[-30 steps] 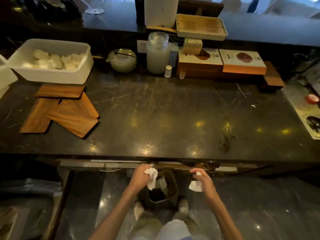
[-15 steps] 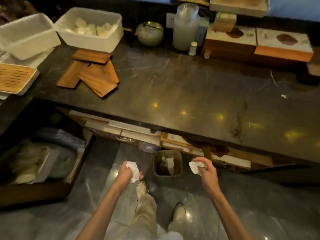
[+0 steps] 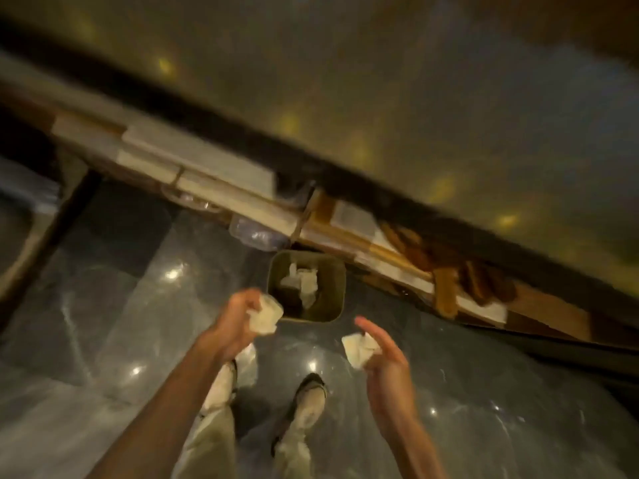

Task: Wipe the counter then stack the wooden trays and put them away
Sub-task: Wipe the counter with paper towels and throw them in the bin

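Near bin [image 3: 341, 281] — left hand [image 3: 235, 323], right hand [image 3: 387, 359] grip tissues [image 3: 268, 315].

Motion blur smears the counter [image 3: 380, 81] and the clutter [image 3: 345, 229] beneath it.

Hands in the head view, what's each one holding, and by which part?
Left hand grips a crumpled tissue, fingers curled round its near side. Right hand holds a second wad by its near edge; blur hides the exact grip.
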`<state>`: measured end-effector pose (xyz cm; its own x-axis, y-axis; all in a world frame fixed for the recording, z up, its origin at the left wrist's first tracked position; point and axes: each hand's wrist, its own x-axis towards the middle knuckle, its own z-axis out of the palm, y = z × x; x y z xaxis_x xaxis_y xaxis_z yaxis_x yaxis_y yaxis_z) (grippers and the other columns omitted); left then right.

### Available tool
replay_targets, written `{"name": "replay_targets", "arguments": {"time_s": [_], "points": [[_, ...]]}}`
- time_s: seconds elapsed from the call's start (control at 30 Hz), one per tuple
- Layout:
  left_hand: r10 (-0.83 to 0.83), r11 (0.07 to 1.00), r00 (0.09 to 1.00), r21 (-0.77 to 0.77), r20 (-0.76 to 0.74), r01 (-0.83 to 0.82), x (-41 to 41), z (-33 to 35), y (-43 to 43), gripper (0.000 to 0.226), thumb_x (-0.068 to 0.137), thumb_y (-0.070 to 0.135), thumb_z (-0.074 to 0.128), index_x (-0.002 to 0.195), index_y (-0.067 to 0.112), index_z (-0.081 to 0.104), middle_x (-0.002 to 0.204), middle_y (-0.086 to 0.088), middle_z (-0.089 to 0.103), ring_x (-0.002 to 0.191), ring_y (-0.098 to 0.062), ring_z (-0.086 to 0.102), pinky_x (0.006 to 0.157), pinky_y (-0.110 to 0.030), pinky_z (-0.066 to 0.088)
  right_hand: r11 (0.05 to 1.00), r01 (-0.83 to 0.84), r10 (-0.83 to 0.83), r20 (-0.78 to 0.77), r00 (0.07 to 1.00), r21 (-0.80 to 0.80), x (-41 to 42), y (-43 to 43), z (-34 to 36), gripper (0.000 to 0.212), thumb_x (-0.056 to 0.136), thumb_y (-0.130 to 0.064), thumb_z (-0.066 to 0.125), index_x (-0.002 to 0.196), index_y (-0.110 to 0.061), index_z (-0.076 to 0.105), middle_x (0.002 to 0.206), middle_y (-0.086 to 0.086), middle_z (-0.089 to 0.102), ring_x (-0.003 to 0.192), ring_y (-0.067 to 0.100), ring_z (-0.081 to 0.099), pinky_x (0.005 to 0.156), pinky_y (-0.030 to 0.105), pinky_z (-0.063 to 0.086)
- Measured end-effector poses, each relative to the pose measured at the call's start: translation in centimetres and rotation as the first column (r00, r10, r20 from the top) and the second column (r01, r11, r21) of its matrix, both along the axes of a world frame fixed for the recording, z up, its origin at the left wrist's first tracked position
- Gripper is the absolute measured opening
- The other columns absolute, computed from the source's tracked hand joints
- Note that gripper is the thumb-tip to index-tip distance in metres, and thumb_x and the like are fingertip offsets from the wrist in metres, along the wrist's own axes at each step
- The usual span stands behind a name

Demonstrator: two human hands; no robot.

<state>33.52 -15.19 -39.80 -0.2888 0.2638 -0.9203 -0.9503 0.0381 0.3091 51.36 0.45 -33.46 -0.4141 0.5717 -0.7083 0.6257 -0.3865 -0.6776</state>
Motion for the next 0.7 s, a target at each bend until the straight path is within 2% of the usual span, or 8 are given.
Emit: {"name": "replay_targets", "arguments": {"time_s": [0.13, 0.23, 0.3, 0.4, 0.5, 0.57, 0.63, 0.7], "points": [[0.016, 0.998, 0.975, -0.05, -0.22, -0.028, 0.4, -11.1, 1.4, 0.031, 0.085, -0.017, 0.04, 0.098, 0.006, 0.056, 0.101, -0.021, 0.056, 0.082, -0.028, 0.059, 0.056, -0.034, 0.054, 0.975, -0.21, 0.211, -0.012, 0.977, 0.075, -4.1, -0.7, -9.6, 0.062, 0.091, 0.007, 0.049, 0.119, -0.047, 0.062, 0.123, -0.02, 0.053, 0.114, -0.003, 0.052, 0.094, 0.023, 0.047], [-0.044, 0.987, 0.916, -0.158, -0.399, -0.021, 1.7, -16.8, 1.1, 0.034, 0.085, -0.016, 0.049, 0.11, 0.006, 0.059, 0.108, -0.019, 0.062, 0.096, -0.033, 0.062, 0.077, -0.043, 0.059, 0.959, -0.277, 0.276, 0.022, 0.961, 0.06, -5.3, -0.5, -15.7, 0.043, 0.093, -0.009, 0.06, 0.127, -0.035, 0.059, 0.112, -0.021, 0.059, 0.104, -0.001, 0.059, 0.086, 0.02, 0.051], [-0.093, 0.98, 0.863, -0.199, -0.497, -0.009, 2.1, -19.5, 0.6, 0.039, 0.085, -0.014, 0.051, 0.119, 0.003, 0.06, 0.109, -0.013, 0.061, 0.099, -0.023, 0.059, 0.079, -0.028, 0.056, 0.966, -0.255, 0.252, 0.079, 0.964, 0.027, -6.3, -0.1, -19.2, 0.024, 0.09, -0.02, 0.067, 0.113, -0.026, 0.065, 0.107, -0.01, 0.068, 0.092, 0.004, 0.068, 0.073, 0.018, 0.054], [-0.188, 0.977, 0.797, -0.191, -0.574, 0.093, 3.1, -22.7, 0.5, 0.031, 0.087, -0.012, 0.05, 0.106, 0.0, 0.07, 0.101, -0.009, 0.067, 0.091, -0.013, 0.061, 0.072, -0.01, 0.051, 0.976, -0.217, 0.214, 0.154, 0.965, 0.004, -7.0, 0.6, -24.1, 0.01, 0.085, -0.015, 0.072, 0.094, -0.019, 0.069, 0.088, -0.005, 0.072, 0.069, 0.001, 0.071, 0.057, 0.013, 0.054], [-0.189, 0.974, 0.818, -0.209, -0.544, 0.086, 4.1, -26.0, 1.6, 0.033, 0.083, -0.019, 0.048, 0.099, -0.004, 0.073, 0.103, -0.016, 0.069, 0.096, -0.02, 0.061, 0.074, -0.015, 0.05, 0.95, -0.311, 0.297, 0.23, 0.927, 0.03, -7.4, 2.0, -28.7, 0.012, 0.085, -0.006, 0.069, 0.087, -0.018, 0.068, 0.088, -0.003, 0.07, 0.077, 0.008, 0.069, 0.055, 0.009, 0.052], [-0.174, 0.975, 0.869, -0.205, -0.464, 0.086, 4.3, -28.1, 3.2, 0.032, 0.081, -0.022, 0.049, 0.1, -0.006, 0.071, 0.11, -0.019, 0.066, 0.104, -0.026, 0.06, 0.089, -0.023, 0.049, 0.856, -0.504, 0.439, 0.355, 0.825, 0.114, -7.8, 3.1, -31.7, 0.017, 0.088, -0.01, 0.068, 0.105, -0.013, 0.067, 0.109, 0.005, 0.069, 0.1, 0.018, 0.066, 0.078, 0.022, 0.057], [0.006, 0.996, 0.953, -0.084, -0.302, -0.032, 3.9, -29.3, 4.6, 0.029, 0.083, -0.019, 0.048, 0.105, -0.009, 0.065, 0.123, -0.025, 0.061, 0.117, -0.035, 0.056, 0.101, -0.036, 0.047, 0.704, -0.692, 0.534, 0.522, 0.665, 0.162, -8.6, 3.8, -34.0, 0.03, 0.094, -0.021, 0.06, 0.123, -0.014, 0.06, 0.127, 0.008, 0.06, 0.117, 0.025, 0.058, 0.098, 0.036, 0.05], [0.231, 0.971, 0.971, 0.078, -0.068, -0.226, 3.3, -29.7, 5.9, 0.028, 0.082, -0.017, 0.043, 0.1, -0.005, 0.061, 0.131, -0.026, 0.055, 0.123, -0.039, 0.052, 0.094, -0.038, 0.05, 0.601, -0.784, 0.602, 0.556, 0.573, 0.158, -9.4, 4.0, -35.6, 0.032, 0.098, -0.026, 0.052, 0.129, -0.018, 0.057, 0.133, 0.007, 0.056, 0.123, 0.026, 0.053, 0.104, 0.038, 0.044]]}}
